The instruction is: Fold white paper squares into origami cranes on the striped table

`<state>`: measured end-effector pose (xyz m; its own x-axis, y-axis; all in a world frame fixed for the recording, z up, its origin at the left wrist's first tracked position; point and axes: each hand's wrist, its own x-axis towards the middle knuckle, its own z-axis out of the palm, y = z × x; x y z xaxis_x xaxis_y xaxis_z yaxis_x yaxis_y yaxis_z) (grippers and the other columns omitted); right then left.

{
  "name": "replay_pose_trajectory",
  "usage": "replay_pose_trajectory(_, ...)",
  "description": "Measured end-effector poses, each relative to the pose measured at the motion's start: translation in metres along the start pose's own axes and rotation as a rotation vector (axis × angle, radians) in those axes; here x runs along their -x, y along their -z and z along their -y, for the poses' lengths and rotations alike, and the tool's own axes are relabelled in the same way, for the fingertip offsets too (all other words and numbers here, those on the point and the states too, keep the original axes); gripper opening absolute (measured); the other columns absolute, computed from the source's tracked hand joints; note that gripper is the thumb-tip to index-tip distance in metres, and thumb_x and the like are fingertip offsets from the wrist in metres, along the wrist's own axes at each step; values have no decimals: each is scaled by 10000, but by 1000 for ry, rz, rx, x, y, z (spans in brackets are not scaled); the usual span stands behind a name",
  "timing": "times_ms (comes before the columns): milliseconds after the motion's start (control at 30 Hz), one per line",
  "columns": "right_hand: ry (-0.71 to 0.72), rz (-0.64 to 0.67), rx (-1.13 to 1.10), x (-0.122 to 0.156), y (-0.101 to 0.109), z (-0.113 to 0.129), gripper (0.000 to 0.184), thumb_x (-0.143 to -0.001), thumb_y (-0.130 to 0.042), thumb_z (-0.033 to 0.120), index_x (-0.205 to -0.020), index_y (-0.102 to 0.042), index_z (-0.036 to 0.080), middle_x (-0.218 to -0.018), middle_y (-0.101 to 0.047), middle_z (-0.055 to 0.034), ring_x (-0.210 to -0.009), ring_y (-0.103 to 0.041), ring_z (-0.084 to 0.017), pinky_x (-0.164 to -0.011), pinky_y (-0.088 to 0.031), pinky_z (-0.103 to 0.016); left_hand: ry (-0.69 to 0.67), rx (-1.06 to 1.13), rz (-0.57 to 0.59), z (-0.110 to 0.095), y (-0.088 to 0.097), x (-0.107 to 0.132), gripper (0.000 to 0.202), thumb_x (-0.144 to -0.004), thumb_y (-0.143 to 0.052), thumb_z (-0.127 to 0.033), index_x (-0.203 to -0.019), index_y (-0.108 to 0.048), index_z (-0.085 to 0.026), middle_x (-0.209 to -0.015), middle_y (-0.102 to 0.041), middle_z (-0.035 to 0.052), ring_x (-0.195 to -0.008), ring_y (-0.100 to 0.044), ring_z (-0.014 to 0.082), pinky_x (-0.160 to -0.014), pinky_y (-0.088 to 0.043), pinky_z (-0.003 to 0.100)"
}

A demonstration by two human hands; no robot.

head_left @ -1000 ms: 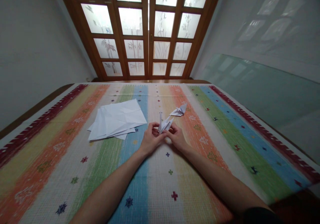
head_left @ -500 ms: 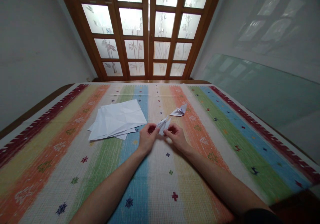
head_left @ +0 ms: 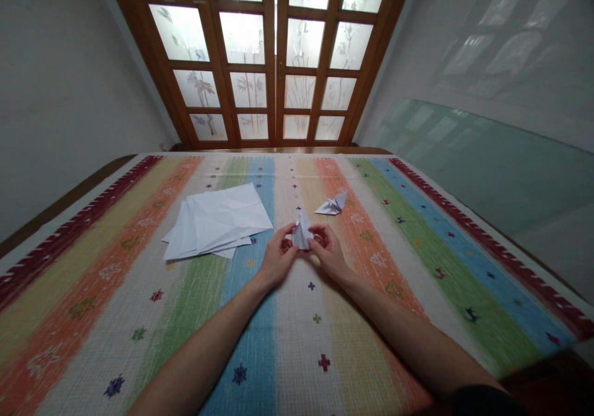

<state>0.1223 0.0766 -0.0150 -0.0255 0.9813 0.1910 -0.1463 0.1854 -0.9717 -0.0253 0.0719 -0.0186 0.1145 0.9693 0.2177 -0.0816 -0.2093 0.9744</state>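
Observation:
Between my two hands a small folded white paper piece (head_left: 302,233) stands with its point upward, over the middle of the table. My left hand (head_left: 279,252) pinches its left side between thumb and fingers. On the opposite side, my right hand (head_left: 326,247) grips the paper's right edge the same way. Just beyond the right hand lies a finished-looking origami crane (head_left: 332,204), touched by neither hand. A loose stack of white paper sheets (head_left: 223,218), some creased, rests to the left of my left hand.
A striped, patterned tablecloth (head_left: 199,323) covers the table. Past its far edge stand wooden doors with frosted glass panes (head_left: 250,91). A pale glass panel (head_left: 482,156) leans along the right wall.
The folded paper has turned from a slant to point upward. Both hands have shifted their hold slightly, the left fingers now higher along its side.

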Motion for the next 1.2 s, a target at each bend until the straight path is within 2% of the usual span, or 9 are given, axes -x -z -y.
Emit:
replay_pose_trajectory(133, 1, 1, 59, 0, 1, -3, 218, -694, -709, 330, -845, -592, 226, -811, -626, -13, -690, -597, -157, -567, -530, -266, -32, -62, 12, -1, 1, 0, 429, -744, -616, -167, -1171, -586, -200, -1102, -619, 67, -747, -599, 118, -696, -505, 260)
replay_pose_trajectory(267, -22, 67, 122, 3, -1, -3, 165, -722, -692, 330, -836, -637, 225, -807, -656, -17, -664, -607, -152, -568, -545, -274, -245, -242, -87, -9, 5, -1, 235, -767, -654, -232, -1001, -658, -213, -1122, -609, 76, -1048, -571, 205, -841, -485, 322)
replay_pose_trajectory(367, 3, 41, 150, 4, -2, -2, 147, -726, -684, 315, -842, -653, 230, -818, -672, -19, -694, -620, -161, -600, -555, -285, -345, -329, -117, -14, 7, 0, 77, -804, -617, -235, -847, -677, -214, -1030, -623, 64, -1011, -578, 203, -877, -467, 353)
replay_pose_trajectory(467, 18, -35, 148, 1, 1, -1, 178, -705, -680, 296, -868, -653, 231, -833, -675, -18, -711, -625, -167, -627, -554, -297, -416, -390, -95, -17, 5, 4, 70, -805, -604, -209, -807, -674, -215, -1011, -626, 65, -975, -582, 205, -885, -455, 370)
replay_pose_trajectory(633, 15, -117, 188, -7, 11, -5, 221, -670, -681, 272, -880, -655, 209, -780, -653, -12, -650, -584, -150, -610, -509, -286, -551, -498, 123, -16, 1, 11, 118, -827, -576, -182, -816, -684, -227, -863, -663, 63, -857, -589, 197, -804, -453, 350)
replay_pose_trajectory(767, -49, -191, 50, -15, 18, -14, 314, -632, -708, 293, -920, -626, 202, -748, -638, 3, -619, -572, -142, -598, -494, -284, -612, -702, 327, -15, 3, 13, 163, -867, -548, -241, -840, -708, -248, -821, -685, 65, -812, -584, 194, -807, -445, 369)
replay_pose_trajectory(967, -52, -287, -71, -26, 27, -20, 399, -590, -736, 290, -939, -558, 216, -811, -630, 3, -719, -614, -166, -685, -519, -318, -583, -720, 434, -17, 4, 13, 179, -865, -567, -289, -763, -703, -232, -812, -681, 73, -796, -595, 190, -798, -453, 358)
replay_pose_trajectory(1067, 14, -268, -56, -25, 26, -15, 407, -597, -734, 272, -949, -532, 236, -822, -623, 5, -755, -619, -166, -710, -516, -309, -523, -593, 307, -18, 2, 12, 145, -825, -633, -326, -735, -679, -221, -806, -675, 72, -794, -604, 197, -781, -462, 355)
replay_pose_trajectory(1200, 66, -162, -70, -16, 15, -6, 387, -623, -732, 241, -959, -541, 245, -844, -646, -10, -776, -631, -165, -731, -518, -305, -284, -401, -69, -14, 0, 8, 278, -716, -749, -340, -924, -620, -209, -867, -659, 47, -762, -600, 177, -709, -476, 312)
